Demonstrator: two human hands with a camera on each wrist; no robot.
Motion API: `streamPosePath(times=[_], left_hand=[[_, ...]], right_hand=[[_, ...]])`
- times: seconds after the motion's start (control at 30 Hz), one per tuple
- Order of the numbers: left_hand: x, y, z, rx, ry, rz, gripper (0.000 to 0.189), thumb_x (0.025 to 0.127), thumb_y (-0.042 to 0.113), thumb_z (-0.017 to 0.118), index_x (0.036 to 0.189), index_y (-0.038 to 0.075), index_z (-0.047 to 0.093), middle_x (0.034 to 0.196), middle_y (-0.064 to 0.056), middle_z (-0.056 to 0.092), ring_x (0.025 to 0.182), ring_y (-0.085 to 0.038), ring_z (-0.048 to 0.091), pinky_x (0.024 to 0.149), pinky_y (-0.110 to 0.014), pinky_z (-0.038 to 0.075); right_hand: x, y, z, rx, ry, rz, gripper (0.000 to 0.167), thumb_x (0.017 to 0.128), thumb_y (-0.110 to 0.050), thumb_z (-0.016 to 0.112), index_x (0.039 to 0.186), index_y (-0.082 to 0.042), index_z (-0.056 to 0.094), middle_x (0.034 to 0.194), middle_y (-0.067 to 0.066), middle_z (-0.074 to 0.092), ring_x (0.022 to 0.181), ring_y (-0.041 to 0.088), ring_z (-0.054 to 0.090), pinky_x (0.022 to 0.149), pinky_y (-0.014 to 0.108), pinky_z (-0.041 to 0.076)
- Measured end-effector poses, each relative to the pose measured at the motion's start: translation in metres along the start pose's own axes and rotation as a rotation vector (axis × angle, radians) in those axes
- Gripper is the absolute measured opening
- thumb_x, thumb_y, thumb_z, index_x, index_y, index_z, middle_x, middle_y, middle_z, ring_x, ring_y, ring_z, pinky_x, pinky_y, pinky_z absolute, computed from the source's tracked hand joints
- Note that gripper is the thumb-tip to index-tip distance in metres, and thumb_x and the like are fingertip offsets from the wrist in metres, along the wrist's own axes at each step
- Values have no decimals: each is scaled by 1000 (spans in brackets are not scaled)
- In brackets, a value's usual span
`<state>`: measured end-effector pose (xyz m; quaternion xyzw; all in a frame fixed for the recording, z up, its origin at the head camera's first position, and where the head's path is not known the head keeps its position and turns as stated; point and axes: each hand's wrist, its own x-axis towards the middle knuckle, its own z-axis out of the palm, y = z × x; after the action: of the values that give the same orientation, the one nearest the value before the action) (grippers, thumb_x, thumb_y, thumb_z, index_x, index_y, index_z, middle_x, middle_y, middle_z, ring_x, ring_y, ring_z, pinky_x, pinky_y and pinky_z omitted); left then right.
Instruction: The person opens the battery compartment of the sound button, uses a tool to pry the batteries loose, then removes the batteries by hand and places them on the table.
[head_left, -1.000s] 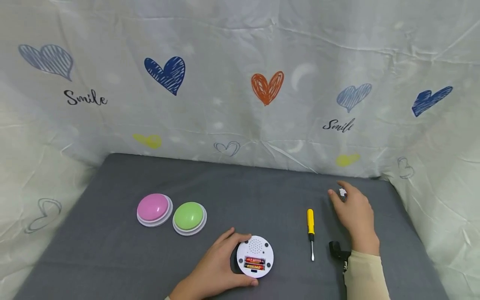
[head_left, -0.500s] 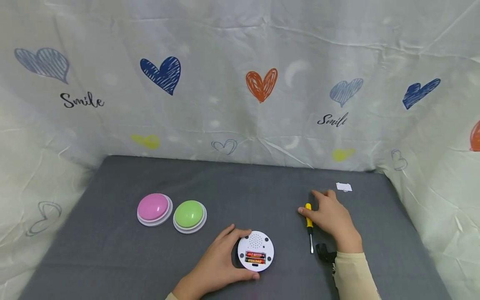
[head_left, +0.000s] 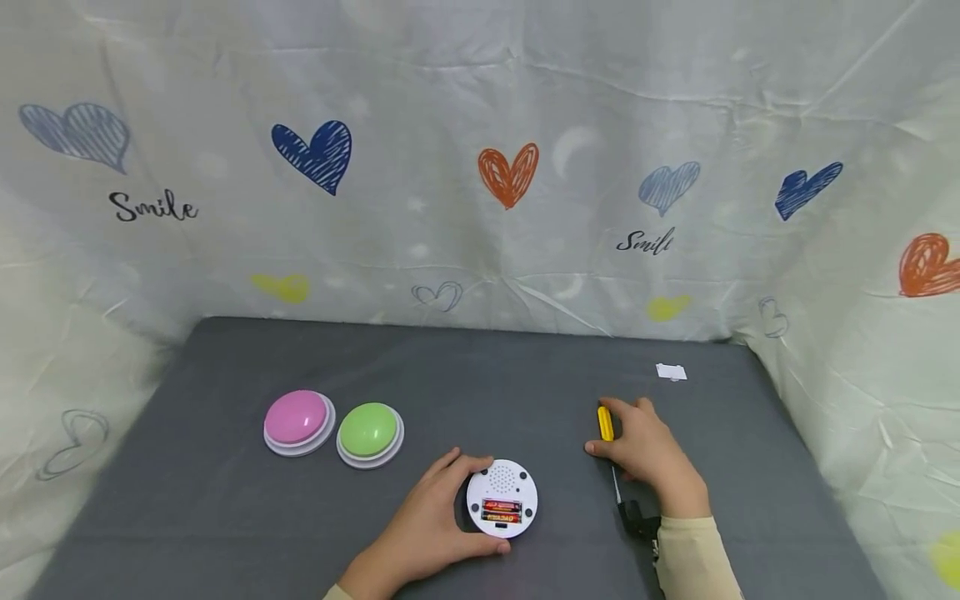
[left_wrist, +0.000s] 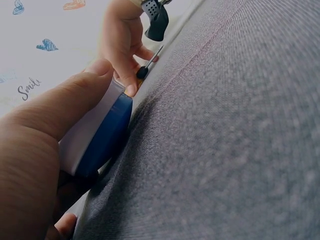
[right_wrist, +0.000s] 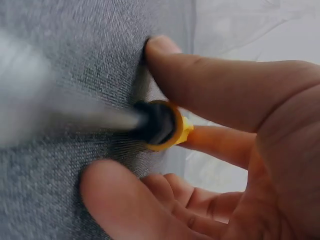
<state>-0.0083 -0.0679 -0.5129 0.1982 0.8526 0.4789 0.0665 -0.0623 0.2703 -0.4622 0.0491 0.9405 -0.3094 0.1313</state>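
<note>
My left hand (head_left: 423,529) grips a round push button (head_left: 501,479) by its rim, thumb and fingers on opposite sides. The button lies upside down, its white base with speaker holes facing up and its blue dome (left_wrist: 107,135) underneath. Red batteries (head_left: 501,511) show in its uncovered compartment. To the right, my right hand (head_left: 652,454) is around the yellow handle of a screwdriver (head_left: 605,423) lying on the cloth. In the right wrist view, thumb and forefinger stand apart on either side of the screwdriver's dark collar (right_wrist: 157,125); the handle's far end is hidden.
A pink button (head_left: 296,417) and a green button (head_left: 367,430) sit dome up on the left of the grey cloth (head_left: 450,375). A small flat white piece (head_left: 671,372) lies at the back right. A printed white curtain (head_left: 420,192) hangs behind.
My right hand has moved from the white piece, leaving it on the cloth, leftward and toward me to the screwdriver. The left hand still holds the upturned button. The head view has shifted slightly.
</note>
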Motion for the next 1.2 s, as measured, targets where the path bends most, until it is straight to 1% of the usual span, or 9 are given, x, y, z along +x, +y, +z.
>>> streamPosePath(times=[0.13, 0.23, 0.43, 0.53, 0.63, 0.77, 0.93, 1.03, 1.2], left_hand=[[0, 0, -1, 3, -3, 3, 95, 63, 58, 105, 146, 30, 65, 144, 13, 68, 155, -44, 41, 118, -69, 41], [0, -1, -1, 11, -9, 2, 95, 64, 58, 104, 146, 28, 65, 143, 11, 68, 154, -44, 42, 118, -68, 41], [1, -2, 0, 14, -15, -11, 96, 64, 58, 104, 146, 29, 65, 144, 10, 68, 155, -44, 41, 119, -68, 40], [2, -2, 0, 16, -12, -15, 96, 64, 58, 105, 146, 29, 65, 144, 10, 68, 155, -44, 41, 119, -69, 40], [3, -1, 0, 22, -12, -13, 95, 63, 55, 106, 146, 28, 66, 143, 10, 68, 156, -44, 41, 120, -67, 40], [5, -1, 0, 27, -12, -7, 96, 63, 52, 107, 147, 27, 66, 145, 9, 67, 156, -43, 40, 121, -66, 40], [7, -1, 2, 34, -7, 8, 97, 65, 55, 106, 148, 27, 65, 146, 9, 67, 156, -43, 41, 120, -66, 40], [6, -1, 2, 37, -6, 12, 97, 65, 54, 106, 148, 25, 65, 146, 7, 67, 155, -44, 41, 121, -66, 40], [6, 0, 1, 51, -7, 15, 97, 66, 57, 104, 149, 23, 64, 146, 7, 66, 155, -46, 41, 120, -67, 40]], right_hand=[[-5, -3, 0, 45, -13, -7, 75, 90, -13, 92, 157, -8, 58, 133, 29, 49, 49, 26, 60, 47, 36, 58], [-7, -4, -2, 64, -39, -15, 71, 88, -5, 91, 153, -9, 63, 123, 25, 53, 56, 27, 60, 46, 37, 59], [-10, -4, -5, 82, -91, -30, 67, 91, -1, 87, 152, -14, 64, 110, 16, 62, 55, 27, 62, 48, 39, 59], [-12, -7, -8, 102, -69, -45, 66, 95, -2, 83, 155, -17, 60, 107, 14, 66, 53, 27, 63, 52, 40, 59], [-16, -11, -12, 151, -18, -78, 62, 99, -3, 80, 154, -19, 57, 108, 14, 66, 57, 26, 65, 56, 40, 60], [-22, -21, -9, 275, 69, -192, 58, 101, -2, 77, 151, -19, 54, 110, 16, 67, 73, 24, 71, 63, 39, 64], [-33, -41, 4, 553, 166, -379, 56, 99, 4, 78, 145, -13, 49, 109, 19, 69, 90, 30, 74, 71, 43, 68], [-40, -53, 16, 704, 176, -500, 56, 97, 10, 77, 141, -7, 46, 110, 23, 67, 92, 31, 74, 72, 47, 68], [-46, -62, 37, 827, 174, -650, 54, 96, 15, 75, 138, 1, 43, 108, 27, 64, 92, 29, 74, 72, 52, 68]])
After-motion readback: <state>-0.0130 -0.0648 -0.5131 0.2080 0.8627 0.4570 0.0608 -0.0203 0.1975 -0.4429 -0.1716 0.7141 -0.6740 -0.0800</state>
